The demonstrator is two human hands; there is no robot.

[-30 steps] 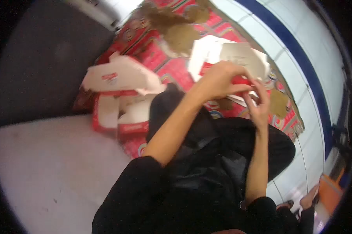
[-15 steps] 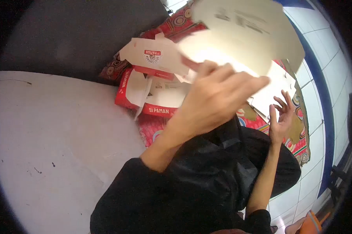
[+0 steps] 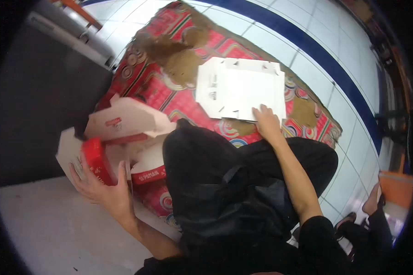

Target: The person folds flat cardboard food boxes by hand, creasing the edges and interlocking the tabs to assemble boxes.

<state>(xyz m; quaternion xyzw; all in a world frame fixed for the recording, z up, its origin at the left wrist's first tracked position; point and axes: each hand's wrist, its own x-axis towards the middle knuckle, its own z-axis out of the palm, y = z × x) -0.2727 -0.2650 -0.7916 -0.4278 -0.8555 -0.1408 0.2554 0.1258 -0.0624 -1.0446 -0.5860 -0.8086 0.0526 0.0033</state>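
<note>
My left hand (image 3: 106, 190) is at the far left, its fingers spread around a folded red-and-white carton box (image 3: 96, 158). The thumb stands apart from the red wall, and the fingers lie over the outer side. A white flap (image 3: 68, 149) of that box stands up beside the dark panel. In front of me, my right hand (image 3: 267, 123) has its fingers closed over the near edge of a flat white carton (image 3: 247, 87), which lies with its plain inside up. Whether other sheets lie under it is hard to see.
Another open carton box (image 3: 149, 176) with red sides lies by my left knee; a raised lid (image 3: 124, 120) is behind it. A patterned red mat (image 3: 169, 98) covers the floor. A dark panel (image 3: 46, 105) and pale surface (image 3: 41, 220) border the left. Another person's legs (image 3: 371, 229) show lower right.
My left hand has moved from the centre to the far left, where a folded box now lies. My right hand has come onto the flat carton's edge. The view has turned.
</note>
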